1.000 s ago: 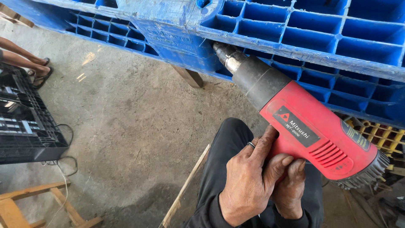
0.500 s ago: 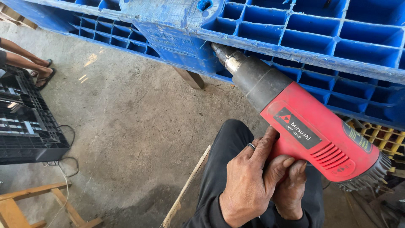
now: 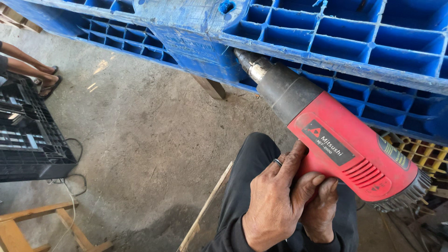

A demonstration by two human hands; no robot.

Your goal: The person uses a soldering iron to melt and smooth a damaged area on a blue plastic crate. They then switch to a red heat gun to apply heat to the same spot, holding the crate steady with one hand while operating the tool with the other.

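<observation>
Blue plastic pallet [image 3: 326, 42] across the far side, ribbed grid facing out, no finished work visible on it. Red heat gun [image 3: 345, 144] angled up from near right, metal nozzle [image 3: 247, 63] tucked under the pallet's edge. Left hand [image 3: 275, 205] and right hand [image 3: 322, 210] both clamped round the gun's handle.

The blue ribbed plastic pallet [image 3: 326, 51] blocks everything above and ahead. Bare concrete floor [image 3: 140, 154] lies open leftward, bounded by a black plastic grid crate [image 3: 28, 135], a thin wooden stick [image 3: 205, 210] and a wooden frame [image 3: 42, 226].
</observation>
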